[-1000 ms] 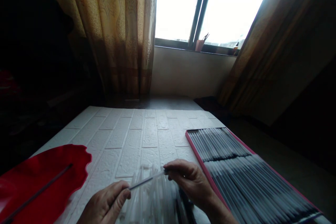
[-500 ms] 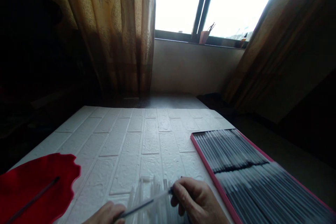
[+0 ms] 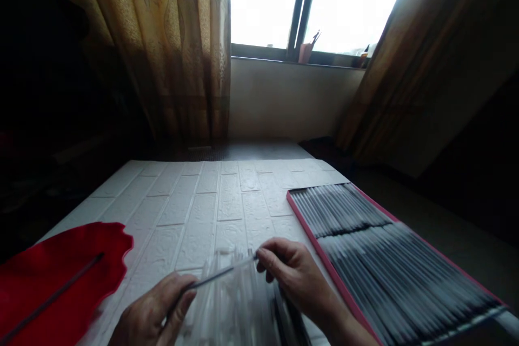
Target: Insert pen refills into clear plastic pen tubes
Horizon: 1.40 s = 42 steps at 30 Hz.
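Between my hands I hold a slim pen refill (image 3: 217, 276), dark along its left part and clear toward the right. My left hand (image 3: 156, 308) is closed on its dark end. With thumb and fingertips, my right hand (image 3: 290, 270) pinches the other end. Under the refill lies a blurred pile of clear plastic tubes (image 3: 231, 308), with several dark sticks (image 3: 290, 319) below my right wrist. Right of my hand, a pink-edged tray (image 3: 310, 232) is packed with rows of dark refills (image 3: 389, 270).
At left sits a red dish (image 3: 101, 275) with a wavy rim and one dark stick (image 3: 60, 294) lying across it. A white brick-patterned sheet (image 3: 198, 211) covers the table. Beyond it are curtains (image 3: 178, 54) and a window, with a pink cup (image 3: 305, 53) on the sill.
Both hands have come up and farther into view, still holding the refill at its two ends. The whole view has shifted slightly, with the tray and dish appearing higher.
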Available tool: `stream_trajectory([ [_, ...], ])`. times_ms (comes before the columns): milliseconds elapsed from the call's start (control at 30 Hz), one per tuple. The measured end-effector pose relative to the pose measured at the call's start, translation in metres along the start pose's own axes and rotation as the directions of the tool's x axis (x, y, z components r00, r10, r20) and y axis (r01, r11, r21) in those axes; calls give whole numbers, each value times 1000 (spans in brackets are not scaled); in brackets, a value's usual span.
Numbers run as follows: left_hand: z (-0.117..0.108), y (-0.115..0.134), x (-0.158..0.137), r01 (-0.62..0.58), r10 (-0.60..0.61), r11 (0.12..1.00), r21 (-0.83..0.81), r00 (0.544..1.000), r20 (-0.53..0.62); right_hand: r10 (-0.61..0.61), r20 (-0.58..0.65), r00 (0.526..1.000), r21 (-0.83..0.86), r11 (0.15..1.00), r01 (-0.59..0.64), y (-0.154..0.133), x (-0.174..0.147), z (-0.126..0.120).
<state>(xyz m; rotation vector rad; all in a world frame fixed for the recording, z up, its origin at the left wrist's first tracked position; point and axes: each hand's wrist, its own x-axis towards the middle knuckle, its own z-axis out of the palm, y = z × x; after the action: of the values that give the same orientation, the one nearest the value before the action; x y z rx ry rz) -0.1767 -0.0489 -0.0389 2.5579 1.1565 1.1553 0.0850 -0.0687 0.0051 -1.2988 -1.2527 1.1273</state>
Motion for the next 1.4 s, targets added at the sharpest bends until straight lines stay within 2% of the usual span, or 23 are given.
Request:
stream_trajectory([
  [133, -2, 1, 5, 65, -63, 995, -77, 997, 33, -43, 19, 999, 161, 986, 40, 1, 5, 3],
  [267, 0, -3, 5, 97, -91, 989, -114, 994, 59, -71, 25, 997, 235, 970, 63, 9, 10, 5],
  [433, 4, -5, 8, 151, -137, 969, -198, 987, 81, -90, 10, 996, 218, 972, 86, 20, 12, 4],
  [567, 10, -7, 14, 251, -249, 934, -253, 968, 43, -104, 28, 994, 196, 976, 96, 24, 24, 5],
  [700, 15, -14, 16, 321, -334, 908, -270, 943, -3, -109, 48, 993, 228, 969, 96, 22, 42, 12],
  [867, 17, -19, 15, 356, -370, 900, -251, 929, -9, -131, 64, 989, 232, 966, 113, 22, 54, 18],
  [1200, 8, -1, 5, 439, -451, 880, -179, 892, -28, -170, 117, 979, 241, 961, 138, 15, 55, 20],
  [1400, -4, 18, -10, 480, -488, 865, -149, 872, -23, -154, 144, 977, 240, 964, 117, 17, 37, 22],
])
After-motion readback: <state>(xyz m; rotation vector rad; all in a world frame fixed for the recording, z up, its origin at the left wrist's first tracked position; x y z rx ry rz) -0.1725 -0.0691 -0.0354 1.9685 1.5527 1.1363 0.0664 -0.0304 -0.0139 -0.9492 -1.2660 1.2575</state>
